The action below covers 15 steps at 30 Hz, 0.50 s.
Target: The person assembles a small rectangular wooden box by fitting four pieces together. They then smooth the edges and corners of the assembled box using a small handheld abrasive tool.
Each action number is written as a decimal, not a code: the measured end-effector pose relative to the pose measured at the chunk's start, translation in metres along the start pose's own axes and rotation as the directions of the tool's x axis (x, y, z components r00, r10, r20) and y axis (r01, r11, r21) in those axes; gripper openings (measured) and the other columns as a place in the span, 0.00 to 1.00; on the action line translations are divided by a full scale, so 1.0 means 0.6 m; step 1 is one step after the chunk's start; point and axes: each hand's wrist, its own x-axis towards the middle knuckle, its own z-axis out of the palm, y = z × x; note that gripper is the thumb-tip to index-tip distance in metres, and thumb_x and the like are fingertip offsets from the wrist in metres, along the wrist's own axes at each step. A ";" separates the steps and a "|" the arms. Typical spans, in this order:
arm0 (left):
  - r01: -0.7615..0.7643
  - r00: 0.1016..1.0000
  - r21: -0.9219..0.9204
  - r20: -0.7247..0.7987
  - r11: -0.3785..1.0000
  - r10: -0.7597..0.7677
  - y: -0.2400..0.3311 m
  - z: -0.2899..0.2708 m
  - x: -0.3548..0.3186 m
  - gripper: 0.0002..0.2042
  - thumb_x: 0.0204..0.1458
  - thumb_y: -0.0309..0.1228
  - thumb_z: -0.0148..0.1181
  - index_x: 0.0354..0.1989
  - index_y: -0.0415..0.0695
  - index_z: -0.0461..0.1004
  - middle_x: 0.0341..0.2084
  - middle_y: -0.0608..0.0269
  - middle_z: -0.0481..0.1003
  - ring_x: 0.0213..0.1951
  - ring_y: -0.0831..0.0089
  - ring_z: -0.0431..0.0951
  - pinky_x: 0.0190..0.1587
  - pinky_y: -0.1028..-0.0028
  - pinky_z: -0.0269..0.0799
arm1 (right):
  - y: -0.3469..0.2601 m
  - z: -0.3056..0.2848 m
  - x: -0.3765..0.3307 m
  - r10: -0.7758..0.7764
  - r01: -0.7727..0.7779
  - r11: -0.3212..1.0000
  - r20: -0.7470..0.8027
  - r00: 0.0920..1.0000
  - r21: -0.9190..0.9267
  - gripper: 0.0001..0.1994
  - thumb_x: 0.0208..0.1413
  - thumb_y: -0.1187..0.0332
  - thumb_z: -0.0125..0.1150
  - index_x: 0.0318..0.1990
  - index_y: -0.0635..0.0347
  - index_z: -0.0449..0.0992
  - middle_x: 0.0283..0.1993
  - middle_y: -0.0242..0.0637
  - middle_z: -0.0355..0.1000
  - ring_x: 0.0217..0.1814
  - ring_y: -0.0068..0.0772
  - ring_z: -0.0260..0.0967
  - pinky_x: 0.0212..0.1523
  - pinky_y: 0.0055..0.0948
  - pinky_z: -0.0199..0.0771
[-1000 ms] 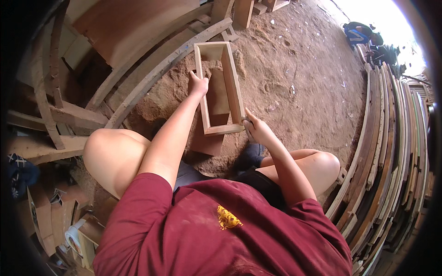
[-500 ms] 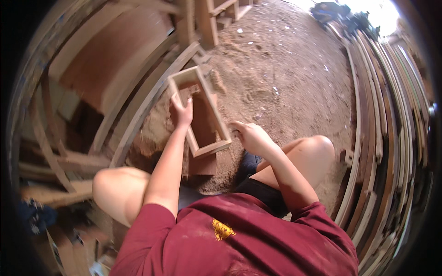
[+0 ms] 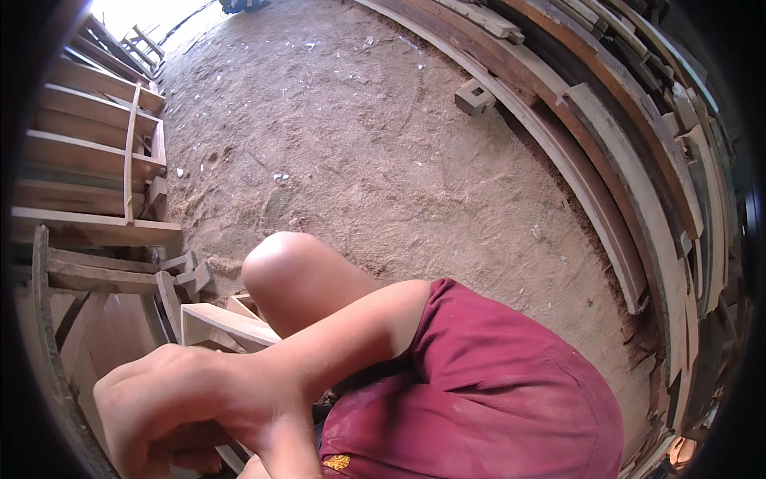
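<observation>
Close to the camera at the lower left, my right hand [image 3: 179,391] is bent over with its fingers curled in. Whatever the fingers may hold is hidden beneath the hand. Behind the arm, next to my bare knee [image 3: 291,259], part of a pale wooden box frame [image 3: 223,323] shows; my right hand and arm hide the rest of it. My left hand cannot be seen, and I cannot tell whether the bit of skin at the lower edge is arm or leg.
Long planks [image 3: 558,152] lie stacked along the right side. A wooden block with a square hole [image 3: 475,97] lies beside them on the sandy ground [image 3: 343,152]. Wooden shelf frames [image 3: 96,164] stand at left, with curved timber [image 3: 44,319] nearer me.
The view has swung to the right, so the box frame now sits lower left. My right hand has left the frame's side and come up close to the camera; my left hand has gone from sight.
</observation>
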 end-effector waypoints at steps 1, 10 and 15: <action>0.030 0.997 -0.164 -0.071 0.986 -0.043 -0.084 0.014 -0.038 0.10 0.62 0.32 0.44 0.40 0.37 0.67 0.32 0.60 0.72 0.33 0.77 0.71 0.38 0.80 0.67 | -0.031 -0.009 0.015 0.042 -0.053 0.964 0.049 0.998 0.262 0.44 0.28 0.37 0.77 0.47 0.66 0.74 0.41 0.34 0.71 0.37 0.27 0.70 0.37 0.22 0.70; 0.075 0.994 -0.344 -0.047 0.936 -0.097 -0.330 -0.070 -0.088 0.13 0.65 0.31 0.39 0.35 0.38 0.69 0.28 0.62 0.73 0.28 0.82 0.72 0.33 0.86 0.67 | -0.047 -0.014 0.060 -0.256 0.255 0.966 0.011 0.967 0.039 0.50 0.13 0.41 0.84 0.46 0.68 0.73 0.42 0.33 0.73 0.40 0.24 0.72 0.39 0.21 0.72; 0.126 0.990 0.042 -0.072 0.991 -0.123 -0.154 -0.121 0.038 0.11 0.63 0.34 0.43 0.40 0.38 0.68 0.33 0.60 0.72 0.33 0.78 0.72 0.38 0.82 0.67 | -0.154 -0.064 0.090 -0.164 0.146 0.976 0.103 0.981 0.164 0.51 0.15 0.41 0.85 0.50 0.65 0.71 0.41 0.31 0.72 0.40 0.20 0.71 0.37 0.19 0.71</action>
